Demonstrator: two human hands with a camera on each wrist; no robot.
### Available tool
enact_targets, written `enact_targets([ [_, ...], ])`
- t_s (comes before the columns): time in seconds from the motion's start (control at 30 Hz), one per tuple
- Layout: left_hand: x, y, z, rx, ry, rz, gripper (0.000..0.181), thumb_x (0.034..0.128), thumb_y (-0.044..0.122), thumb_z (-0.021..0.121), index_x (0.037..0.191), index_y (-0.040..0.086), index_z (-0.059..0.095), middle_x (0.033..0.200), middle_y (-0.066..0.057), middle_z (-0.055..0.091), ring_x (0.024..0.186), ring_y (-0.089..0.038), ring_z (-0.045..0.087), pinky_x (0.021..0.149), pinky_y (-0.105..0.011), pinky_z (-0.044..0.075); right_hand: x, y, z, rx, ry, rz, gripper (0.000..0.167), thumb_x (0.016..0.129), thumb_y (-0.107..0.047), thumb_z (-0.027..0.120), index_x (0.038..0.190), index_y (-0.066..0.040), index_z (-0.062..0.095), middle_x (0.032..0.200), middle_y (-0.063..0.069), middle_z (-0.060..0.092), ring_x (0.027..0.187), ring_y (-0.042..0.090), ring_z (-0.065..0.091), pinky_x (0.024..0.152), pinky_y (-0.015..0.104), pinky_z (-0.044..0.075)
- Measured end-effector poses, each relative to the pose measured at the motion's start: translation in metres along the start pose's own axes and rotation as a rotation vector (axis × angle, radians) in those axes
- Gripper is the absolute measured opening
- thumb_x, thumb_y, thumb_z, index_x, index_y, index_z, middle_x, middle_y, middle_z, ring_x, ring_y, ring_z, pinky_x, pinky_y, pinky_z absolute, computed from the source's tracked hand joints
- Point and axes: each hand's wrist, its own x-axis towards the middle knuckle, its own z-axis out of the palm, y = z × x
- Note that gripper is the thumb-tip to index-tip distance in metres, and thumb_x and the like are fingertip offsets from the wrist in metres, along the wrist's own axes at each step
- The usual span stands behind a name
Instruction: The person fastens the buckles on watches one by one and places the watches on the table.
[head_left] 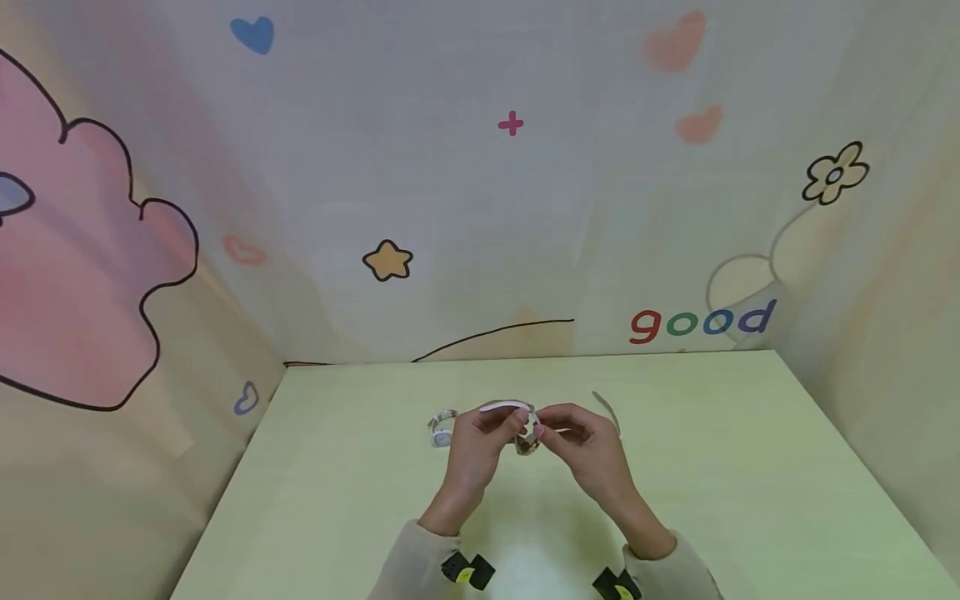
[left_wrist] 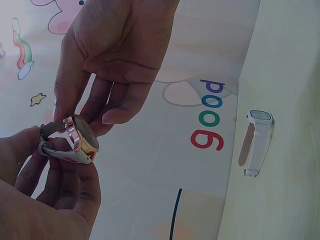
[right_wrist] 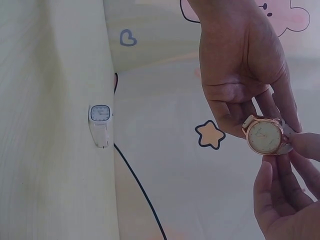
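Note:
Between my two hands is a wristwatch (head_left: 527,447) with a rose-gold case and a pale strap. The strap is bent round into a loop, and the round light dial (right_wrist: 264,137) faces the right wrist view. My left hand (head_left: 474,454) pinches the strap between thumb and fingers. Opposite it, my right hand (head_left: 592,446) grips the strap with thumb and fingertips close to the left ones. The left wrist view shows the strap passing through a loop (left_wrist: 44,148) by the left fingers. Fingers partly hide the strap ends.
A white-strapped watch with a squarish dial (right_wrist: 100,114) lies on the table (head_left: 360,517) left of my hands. Another white-strapped watch (left_wrist: 257,142) lies to the right, partly hidden by my right hand in the head view. A printed cloth wall (head_left: 480,192) stands behind the table.

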Motion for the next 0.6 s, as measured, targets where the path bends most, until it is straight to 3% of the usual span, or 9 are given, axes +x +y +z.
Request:
enact_targets([
  [0.17, 0.002, -0.0008, 0.0029, -0.001, -0.009, -0.003, 0.031, 0.0906, 0.03, 0.071, 0.105, 0.003, 0.072, 0.098, -0.022, 0.069, 0.081, -0.011, 0.065, 0.076, -0.027, 0.057, 0.0008, -0.0005, -0.0036, -0.005, 0.001, -0.003, 0.017, 0.09, -0.015, 0.072, 0.105, -0.006, 0.071, 0.102, 0.014, 0.072, 0.089, 0.009, 0.069, 0.078, 0.023, 0.057],
  [0.4, 0.0021, 0.0008, 0.0038, -0.018, -0.032, 0.022, 0.03, 0.0911, 0.031, 0.071, 0.106, 0.005, 0.072, 0.095, -0.009, 0.07, 0.082, -0.01, 0.065, 0.078, -0.027, 0.057, 0.0009, -0.0041, -0.0061, -0.015, 0.002, -0.004, 0.018, 0.09, -0.015, 0.072, 0.105, -0.005, 0.072, 0.103, 0.013, 0.071, 0.091, 0.008, 0.068, 0.079, 0.023, 0.057],
  [0.53, 0.0011, 0.0002, 0.0027, -0.03, -0.046, 0.018, 0.029, 0.0914, 0.029, 0.071, 0.105, 0.004, 0.072, 0.097, -0.017, 0.069, 0.081, -0.013, 0.065, 0.078, -0.028, 0.057, 0.0002, -0.0036, -0.0066, -0.014, -0.004, 0.001, 0.017, 0.09, -0.015, 0.072, 0.105, -0.007, 0.072, 0.103, 0.013, 0.071, 0.091, 0.008, 0.068, 0.079, 0.023, 0.057],
  [0.6, 0.0008, -0.0005, 0.0021, -0.036, -0.05, 0.02, 0.027, 0.0915, 0.028, 0.07, 0.105, 0.004, 0.072, 0.095, -0.016, 0.069, 0.081, -0.014, 0.064, 0.077, -0.029, 0.057, 0.0, -0.0027, -0.0065, -0.015, -0.009, -0.006, 0.017, 0.09, -0.015, 0.072, 0.105, -0.007, 0.072, 0.103, 0.012, 0.071, 0.091, 0.009, 0.068, 0.079, 0.024, 0.057],
])
